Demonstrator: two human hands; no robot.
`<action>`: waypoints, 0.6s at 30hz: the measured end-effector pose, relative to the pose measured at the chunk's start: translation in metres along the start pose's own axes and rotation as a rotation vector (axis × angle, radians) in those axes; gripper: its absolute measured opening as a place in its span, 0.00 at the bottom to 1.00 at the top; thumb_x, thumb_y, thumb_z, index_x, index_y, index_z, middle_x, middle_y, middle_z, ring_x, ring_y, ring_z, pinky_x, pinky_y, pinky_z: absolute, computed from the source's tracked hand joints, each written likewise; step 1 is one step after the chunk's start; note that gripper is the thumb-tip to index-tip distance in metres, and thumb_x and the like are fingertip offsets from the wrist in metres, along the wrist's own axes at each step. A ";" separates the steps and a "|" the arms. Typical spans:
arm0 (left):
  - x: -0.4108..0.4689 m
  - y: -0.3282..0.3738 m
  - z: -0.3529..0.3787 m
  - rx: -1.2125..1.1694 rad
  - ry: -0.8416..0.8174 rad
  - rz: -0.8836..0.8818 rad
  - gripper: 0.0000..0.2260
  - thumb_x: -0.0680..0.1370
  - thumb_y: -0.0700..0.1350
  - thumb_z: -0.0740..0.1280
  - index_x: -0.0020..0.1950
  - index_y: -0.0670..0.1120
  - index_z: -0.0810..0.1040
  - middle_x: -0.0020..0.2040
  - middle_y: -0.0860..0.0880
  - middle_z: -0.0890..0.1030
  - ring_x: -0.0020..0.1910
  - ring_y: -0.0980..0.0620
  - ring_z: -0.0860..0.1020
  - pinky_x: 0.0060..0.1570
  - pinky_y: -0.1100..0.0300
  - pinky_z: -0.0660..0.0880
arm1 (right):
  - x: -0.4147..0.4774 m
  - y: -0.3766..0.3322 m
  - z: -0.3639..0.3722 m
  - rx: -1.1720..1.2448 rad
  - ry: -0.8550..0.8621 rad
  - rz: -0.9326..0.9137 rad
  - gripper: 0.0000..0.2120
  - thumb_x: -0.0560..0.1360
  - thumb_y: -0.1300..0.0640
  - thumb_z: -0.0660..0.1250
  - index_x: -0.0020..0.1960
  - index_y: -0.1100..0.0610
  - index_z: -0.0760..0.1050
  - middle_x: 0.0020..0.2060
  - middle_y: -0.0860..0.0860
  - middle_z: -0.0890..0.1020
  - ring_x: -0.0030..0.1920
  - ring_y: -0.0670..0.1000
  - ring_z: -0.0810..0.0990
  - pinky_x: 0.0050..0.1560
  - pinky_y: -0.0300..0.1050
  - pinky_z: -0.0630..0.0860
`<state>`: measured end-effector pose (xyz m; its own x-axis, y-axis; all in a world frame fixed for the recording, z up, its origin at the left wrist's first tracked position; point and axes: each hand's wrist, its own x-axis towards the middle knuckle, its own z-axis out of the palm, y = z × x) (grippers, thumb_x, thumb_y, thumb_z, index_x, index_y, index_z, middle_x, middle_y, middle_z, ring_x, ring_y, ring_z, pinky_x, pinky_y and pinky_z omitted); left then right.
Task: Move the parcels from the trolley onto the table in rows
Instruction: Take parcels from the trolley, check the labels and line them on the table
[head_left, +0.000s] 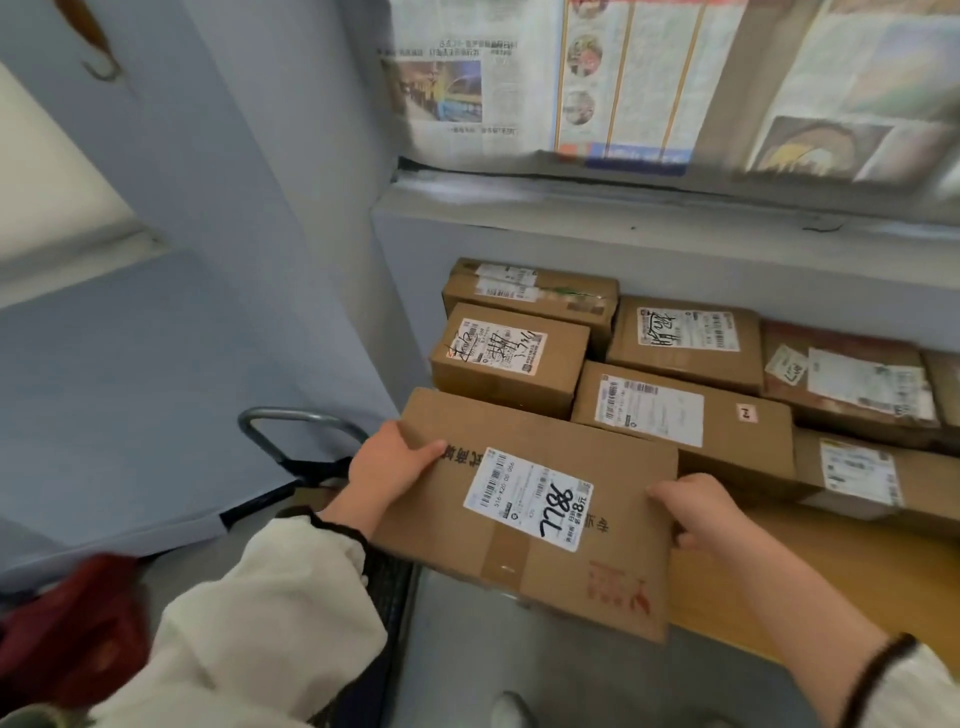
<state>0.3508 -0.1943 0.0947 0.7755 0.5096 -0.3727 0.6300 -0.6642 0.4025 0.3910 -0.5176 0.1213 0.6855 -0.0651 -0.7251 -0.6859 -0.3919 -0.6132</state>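
Note:
I hold a large flat cardboard parcel (524, 452) with a white label marked "7786". My left hand (389, 462) grips its left edge and my right hand (696, 509) grips its right edge. The parcel hangs over the front left edge of the wooden table (810, 587), partly off it. Behind it on the table, several brown labelled parcels (685, 410) lie in rows against the wall. The trolley's grey handle (301, 421) rises at the left, below my left hand; its deck is mostly hidden by my left sleeve.
A pale blue wall and ledge (623, 228) close off the back of the table, with newspaper sheets (623, 78) taped above. A dark red object (72, 629) lies at lower left. Grey floor (467, 649) shows between trolley and table.

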 end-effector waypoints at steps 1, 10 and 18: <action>0.005 -0.003 0.001 0.012 -0.016 0.002 0.34 0.69 0.68 0.65 0.65 0.46 0.67 0.62 0.46 0.76 0.58 0.45 0.76 0.52 0.52 0.72 | 0.003 -0.003 0.004 -0.022 0.008 0.007 0.01 0.76 0.63 0.63 0.45 0.61 0.72 0.43 0.57 0.77 0.43 0.56 0.75 0.39 0.50 0.74; 0.033 -0.009 0.009 0.047 -0.039 0.014 0.32 0.67 0.68 0.68 0.61 0.47 0.67 0.56 0.48 0.77 0.53 0.47 0.77 0.50 0.51 0.75 | 0.026 -0.001 0.013 -0.135 0.077 0.043 0.03 0.76 0.61 0.65 0.45 0.60 0.73 0.42 0.56 0.78 0.39 0.54 0.76 0.29 0.45 0.70; 0.026 -0.007 0.012 0.055 -0.016 -0.003 0.31 0.69 0.67 0.66 0.61 0.48 0.67 0.57 0.47 0.77 0.54 0.47 0.77 0.44 0.53 0.72 | 0.040 -0.001 0.017 -0.207 0.125 0.088 0.04 0.74 0.60 0.67 0.45 0.60 0.72 0.42 0.57 0.78 0.37 0.55 0.75 0.26 0.47 0.70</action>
<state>0.3666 -0.1828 0.0726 0.7726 0.5030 -0.3873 0.6286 -0.6920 0.3550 0.4150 -0.5038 0.0873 0.6590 -0.2152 -0.7207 -0.6886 -0.5581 -0.4630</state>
